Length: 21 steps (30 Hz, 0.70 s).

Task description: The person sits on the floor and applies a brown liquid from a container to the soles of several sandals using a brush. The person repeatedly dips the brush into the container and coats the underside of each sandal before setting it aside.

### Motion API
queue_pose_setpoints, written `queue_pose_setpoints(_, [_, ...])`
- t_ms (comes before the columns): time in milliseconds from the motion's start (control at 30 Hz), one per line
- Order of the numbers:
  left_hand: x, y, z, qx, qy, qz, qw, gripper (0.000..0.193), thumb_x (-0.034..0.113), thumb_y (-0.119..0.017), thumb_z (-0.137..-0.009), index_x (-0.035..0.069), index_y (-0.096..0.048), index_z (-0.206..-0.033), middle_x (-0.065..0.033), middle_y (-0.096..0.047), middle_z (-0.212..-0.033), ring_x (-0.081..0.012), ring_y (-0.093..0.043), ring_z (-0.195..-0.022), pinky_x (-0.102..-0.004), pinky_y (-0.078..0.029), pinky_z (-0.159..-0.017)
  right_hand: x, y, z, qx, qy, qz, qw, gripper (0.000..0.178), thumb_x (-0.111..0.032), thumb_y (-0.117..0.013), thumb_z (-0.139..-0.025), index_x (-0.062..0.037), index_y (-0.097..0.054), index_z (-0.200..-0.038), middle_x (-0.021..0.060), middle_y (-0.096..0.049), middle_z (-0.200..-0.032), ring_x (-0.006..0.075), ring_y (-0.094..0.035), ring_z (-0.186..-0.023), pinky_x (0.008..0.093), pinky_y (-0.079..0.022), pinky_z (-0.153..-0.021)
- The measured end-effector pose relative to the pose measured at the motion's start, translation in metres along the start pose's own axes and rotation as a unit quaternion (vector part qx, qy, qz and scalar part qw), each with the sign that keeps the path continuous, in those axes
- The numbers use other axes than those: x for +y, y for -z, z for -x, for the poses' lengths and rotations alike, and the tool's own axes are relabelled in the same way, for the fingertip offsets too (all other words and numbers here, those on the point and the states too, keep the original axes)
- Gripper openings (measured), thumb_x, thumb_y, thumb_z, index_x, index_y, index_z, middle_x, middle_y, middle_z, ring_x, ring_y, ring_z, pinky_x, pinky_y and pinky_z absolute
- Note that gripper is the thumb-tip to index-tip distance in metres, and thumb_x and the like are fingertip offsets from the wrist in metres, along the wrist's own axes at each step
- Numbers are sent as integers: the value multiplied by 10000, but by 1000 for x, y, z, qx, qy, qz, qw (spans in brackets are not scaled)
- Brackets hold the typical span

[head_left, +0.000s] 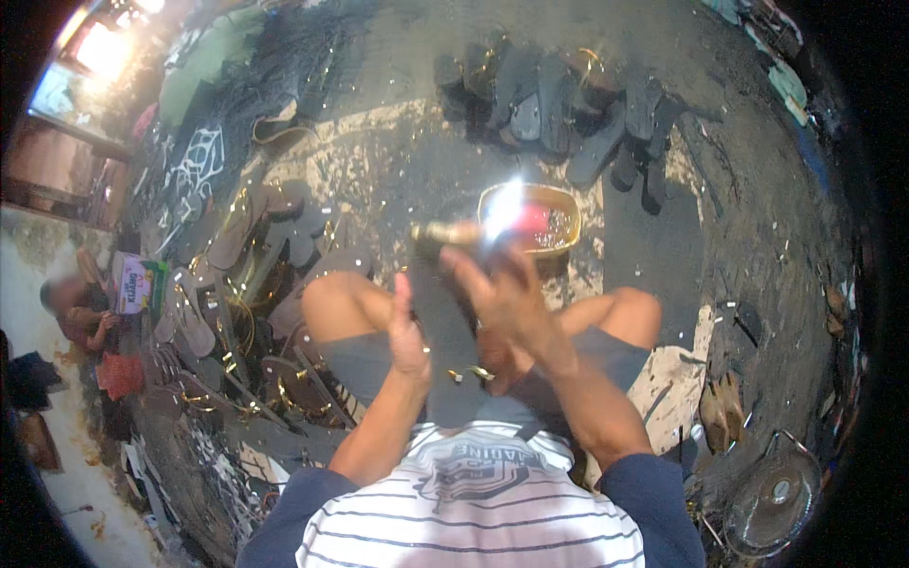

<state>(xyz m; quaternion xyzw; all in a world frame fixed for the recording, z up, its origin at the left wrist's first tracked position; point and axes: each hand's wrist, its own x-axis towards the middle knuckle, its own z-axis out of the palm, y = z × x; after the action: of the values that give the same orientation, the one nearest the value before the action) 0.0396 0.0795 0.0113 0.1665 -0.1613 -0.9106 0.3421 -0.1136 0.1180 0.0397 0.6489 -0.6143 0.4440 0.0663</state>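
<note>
My left hand [410, 336] is beside the left edge of a dark sandal sole [447, 303] over my lap, fingers stretched out and pointing away from me. Whether its palm presses on the sole is unclear. My right hand [502, 298] reaches across the sole's right side, smeared by motion. Just beyond its fingertips is a blurred brownish-gold bar [445, 231], its right end lost in a bright glare; I cannot tell whether the hand holds it. Two small gold pieces [483, 372] show near the sole's near end.
Behind the glare stands a yellow basin [573, 220] with a red thing and small shiny bits inside. Dark soles [540, 99] lie in a row at the far side. Sandals with gold straps [227, 237] spread leftward. At right are a pair of shoe forms [724, 412] and a round fan-like object [772, 497].
</note>
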Motion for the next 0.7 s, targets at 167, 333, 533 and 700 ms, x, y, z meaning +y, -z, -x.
queue_pose_setpoints(167, [6, -4, -3, -13, -17, -20, 1000, 728, 672, -364, -1014, 54, -565, -1342, -113, -651, -1261, -250, -633, -1139, -405, -507, -1003, -10, 19, 1, -85, -229, -199, 949, 291, -208, -681, -964, -41, -683, -1202, 177, -663, -1108, 312, -644, -1093, 439, -511, -936])
queue_pose_setpoints(333, [6, -16, -9, -13, -41, 21, 999, 754, 690, -377, -1001, 51, -548, -1362, -99, -646, -1258, -243, -622, -1145, -403, -491, -1018, -16, 12, -5, 39, -54, -124, 990, 282, -211, -648, -988, -22, -668, -1197, 214, -667, -1035, 335, -675, -976, 462, -539, -839])
queue_pose_setpoints(533, [4, -4, 0, 2, -9, -2, 1000, 755, 668, -365, -1015, 49, -499, -1425, -120, -600, -1341, -241, -591, -1213, -396, -486, -1032, 4, 9, -3, -51, -150, -156, 975, 313, -237, -656, -970, -20, -678, -1195, 190, -691, -1072, 336, -659, -970, 431, -504, -866])
queue_pose_setpoints(700, [-3, -4, 24, -21, 40, -67, 997, 873, 738, -406, -955, 31, -457, -1465, -161, -588, -1364, -256, -601, -1206, -379, -516, -995, 92, -12, 9, -82, -252, -63, 962, 330, -298, -720, -915, -8, -693, -1070, 191, -688, -1004, 389, -644, -945, 471, -494, -840])
